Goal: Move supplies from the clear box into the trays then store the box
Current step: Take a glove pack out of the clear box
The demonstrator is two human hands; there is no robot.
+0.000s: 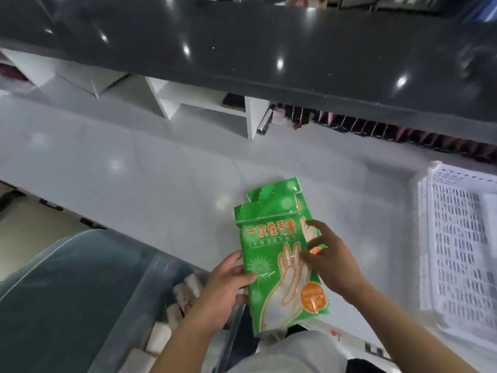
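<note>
I hold a small stack of green packets of disposable gloves (271, 238) over the front edge of the white counter (150, 168). My left hand (226, 286) grips the stack's left edge, thumb on top. My right hand (330, 262) pinches the right side, its fingers between the top packet and the one behind. The clear box (129, 300) stands at the lower left, below the counter edge, with several pale wrapped items (185, 292) inside. White perforated trays (462, 246) lie stacked on the counter at the right.
A dark glossy upper shelf (242, 49) overhangs the counter's far side. Under it stand white dividers (215, 111) and a row of dark and pink packets (376, 127). My light trousers (290, 354) show at the bottom.
</note>
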